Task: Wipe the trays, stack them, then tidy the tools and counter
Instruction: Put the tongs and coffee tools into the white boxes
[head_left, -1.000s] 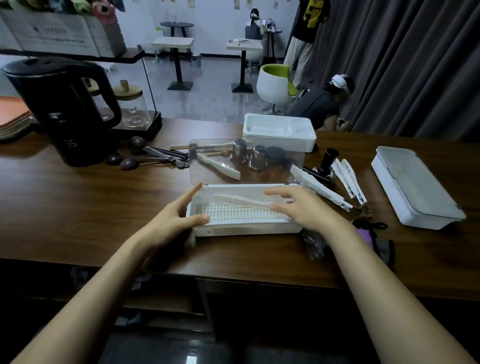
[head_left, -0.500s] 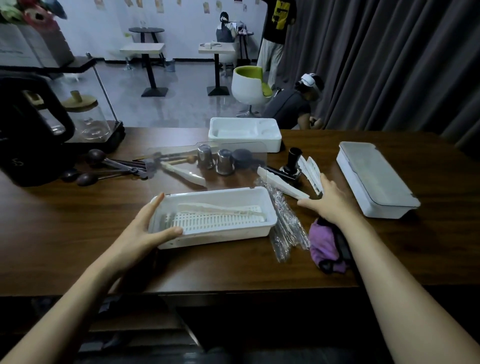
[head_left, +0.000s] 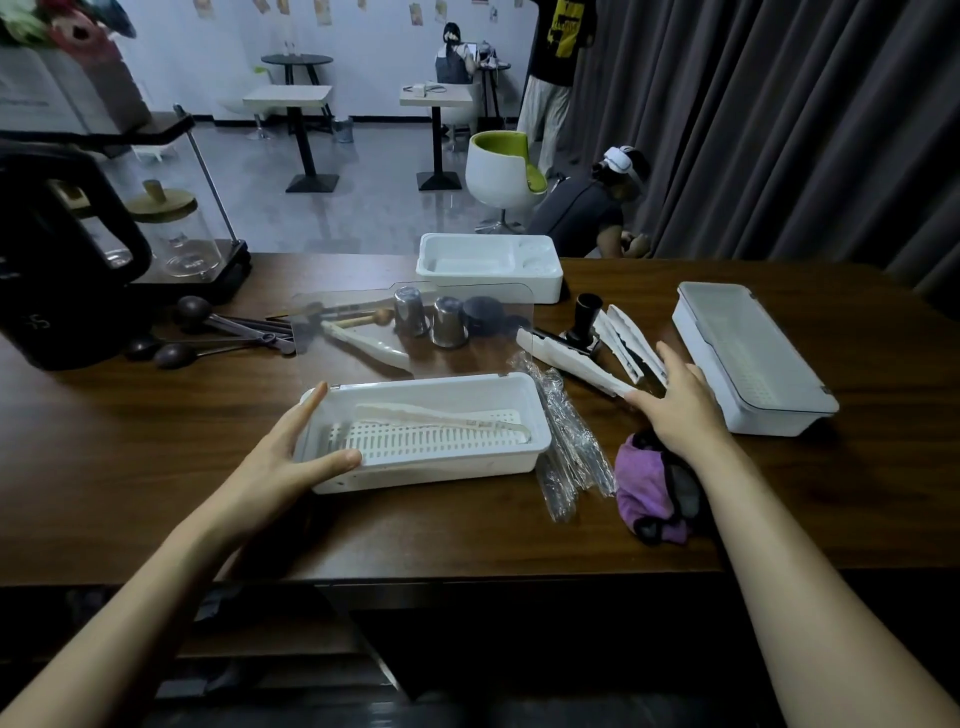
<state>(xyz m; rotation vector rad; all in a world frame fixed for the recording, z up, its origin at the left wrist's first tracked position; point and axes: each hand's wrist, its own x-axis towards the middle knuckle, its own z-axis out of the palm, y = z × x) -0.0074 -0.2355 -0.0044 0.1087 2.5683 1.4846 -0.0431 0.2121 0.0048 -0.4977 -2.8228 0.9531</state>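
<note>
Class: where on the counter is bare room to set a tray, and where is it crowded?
Bare: counter left of the open tray, in front of the kettle, and along the near edge. Crowded: tongs, wrappers, cloth between tray and lidded box.

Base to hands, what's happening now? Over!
Left hand braces left end of white slatted plastic tray. Right hand open, fingertips at long white plastic tongs. Crinkled clear plastic wrappers lie between tray and right hand.

Both forearms (head_left: 156, 597) show bare along their whole visible length, the left hand (head_left: 280, 462) and right hand (head_left: 675, 410) likewise bare, with nails that seem short, though dimly seen.
</note>
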